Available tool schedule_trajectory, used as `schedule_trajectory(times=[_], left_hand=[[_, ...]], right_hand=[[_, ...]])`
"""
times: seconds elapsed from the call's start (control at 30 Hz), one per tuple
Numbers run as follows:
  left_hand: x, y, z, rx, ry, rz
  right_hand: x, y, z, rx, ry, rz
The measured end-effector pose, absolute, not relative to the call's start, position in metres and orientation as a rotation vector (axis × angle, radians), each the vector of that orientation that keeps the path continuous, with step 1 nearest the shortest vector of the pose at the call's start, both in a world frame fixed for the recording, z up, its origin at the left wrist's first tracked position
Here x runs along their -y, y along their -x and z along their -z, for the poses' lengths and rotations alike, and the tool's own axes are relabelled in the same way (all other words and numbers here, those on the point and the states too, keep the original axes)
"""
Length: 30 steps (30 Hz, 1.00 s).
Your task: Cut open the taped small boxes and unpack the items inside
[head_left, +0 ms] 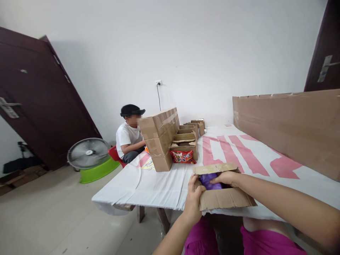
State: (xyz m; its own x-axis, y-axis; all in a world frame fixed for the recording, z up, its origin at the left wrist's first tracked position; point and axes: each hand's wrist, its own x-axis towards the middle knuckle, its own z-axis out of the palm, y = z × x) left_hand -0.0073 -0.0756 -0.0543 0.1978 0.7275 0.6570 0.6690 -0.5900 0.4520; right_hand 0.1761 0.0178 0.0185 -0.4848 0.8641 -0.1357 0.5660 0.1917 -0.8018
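Note:
An open cardboard box lies at the table's near edge with its flaps spread. My left hand grips the left end of this box, fingers on its far side and thumb on the near side. Inside the box is a purple item, partly hidden. My right hand reaches into the box from the right, its fingers on the purple item; some fingertips are out of sight. Beyond the box, a red snack packet leans against a small open carton.
Stacked closed boxes stand left of a row of open cartons. A long cardboard panel borders the table's right side. Past the stack sits a person in a black cap. A fan and green basin are on the floor.

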Motion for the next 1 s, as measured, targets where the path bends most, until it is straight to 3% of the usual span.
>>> schedule_trajectory(times=[0.2,0.33,0.4,0.7,0.87,1.0], left_hand=[[0.075,0.013,0.049,-1.454,-2.363,-1.322],[0.071,0.022,0.029,-1.494,-2.344,-1.378],[0.068,0.029,0.020,-1.467,-2.374,-1.367],[0.033,0.076,0.030,-1.668,-2.269,-1.441],[0.004,0.106,0.043,-1.862,-2.049,-1.559],[-0.013,0.131,0.050,-1.906,-1.912,-1.644]], right_hand=[[0.001,-0.174,-0.045,2.201,1.438,-0.722],[0.018,-0.186,-0.063,2.216,1.171,-0.206],[0.025,-0.197,-0.070,2.127,1.043,-0.131],[0.026,-0.261,-0.072,1.223,0.934,-0.711],[0.019,-0.275,-0.012,0.926,1.053,-1.086],[0.023,-0.270,0.043,1.049,1.191,-1.165]])
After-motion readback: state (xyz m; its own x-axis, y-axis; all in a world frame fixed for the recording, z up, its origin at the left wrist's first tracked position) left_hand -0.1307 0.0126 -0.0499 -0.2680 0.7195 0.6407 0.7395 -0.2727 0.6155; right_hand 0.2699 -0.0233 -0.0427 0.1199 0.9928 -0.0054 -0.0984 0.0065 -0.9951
